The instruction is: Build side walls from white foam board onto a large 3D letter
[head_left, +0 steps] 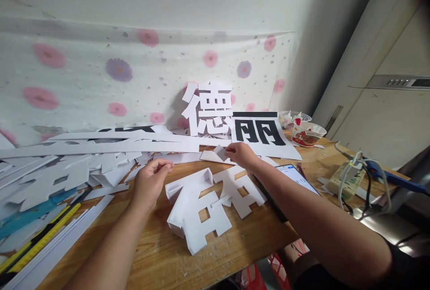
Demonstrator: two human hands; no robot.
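Observation:
My right hand [241,155] pinches a small white foam-board piece [220,152] above the far side of the wooden table [157,254]. My left hand [150,181] hovers just left of a white foam-board character [204,207] lying flat on the table, its fingers curled loosely with nothing in them that I can see. A second white cut-out character [207,107] stands upright against the wall behind. Beside it leans a sheet printed with a black character [260,132].
A heap of white foam-board strips and offcuts [67,164] fills the left side, with a yellow-and-black utility knife [43,236] near the front left. A phone [297,178] lies under my right forearm. A bowl [307,132], a power strip [339,181] and a blue glue gun [393,179] sit at the right.

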